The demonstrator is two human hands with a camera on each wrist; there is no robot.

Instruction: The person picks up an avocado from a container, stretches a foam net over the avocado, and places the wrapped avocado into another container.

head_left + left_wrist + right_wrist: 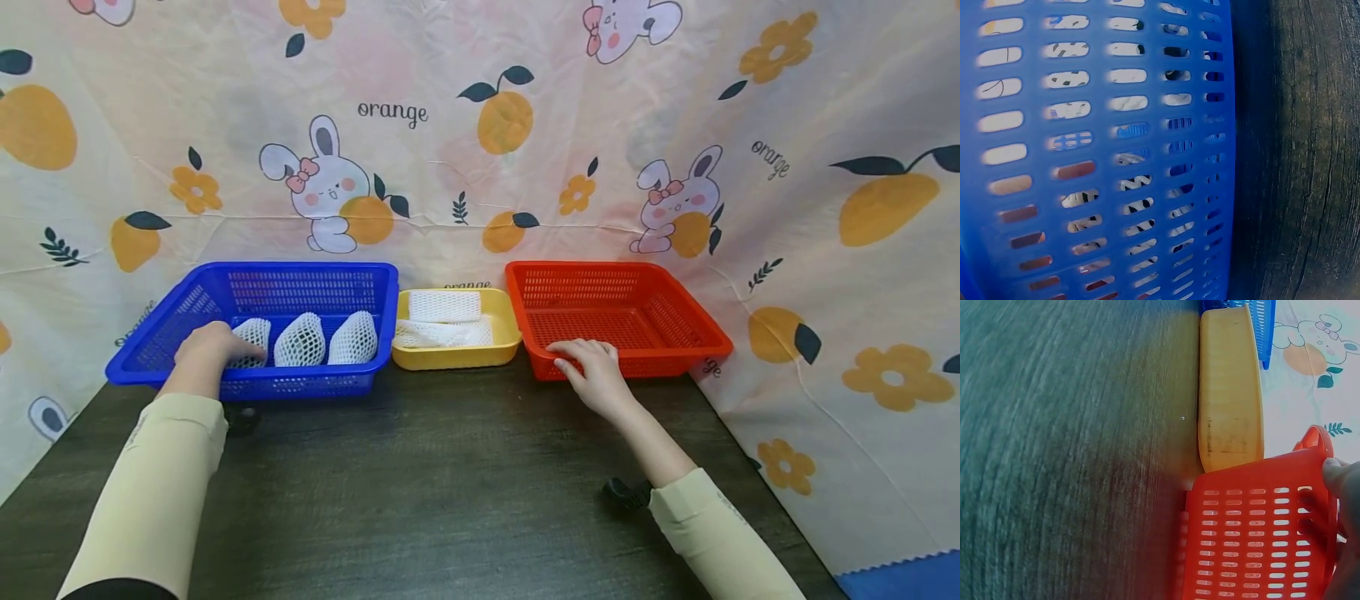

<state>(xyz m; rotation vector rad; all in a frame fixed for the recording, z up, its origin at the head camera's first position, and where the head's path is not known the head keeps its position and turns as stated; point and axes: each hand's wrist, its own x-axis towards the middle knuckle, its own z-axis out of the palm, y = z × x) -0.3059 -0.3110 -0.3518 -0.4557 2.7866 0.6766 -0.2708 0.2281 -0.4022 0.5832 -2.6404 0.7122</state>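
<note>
A blue plastic basket (315,385) stands at the left with three white foam-netted objects in it: a left one (255,333), a middle one (300,340) and a right one (354,338). My left hand (210,346) reaches over the basket's front rim and holds the left netted object; part of the fingers is hidden. In the left wrist view the slotted blue wall (1097,150) covers most of that hand. At the right, my right hand (592,371) grips the near rim of a red plastic basket (660,364), thumb outside and fingers over the edge.
Between the baskets sits a yellow tray (457,359) with flat white foam nets (444,307) in it. All containers stand on a dark wood-grain table (420,483), against a printed cloth backdrop (450,167). A blue cloth edge (907,575) shows at lower right.
</note>
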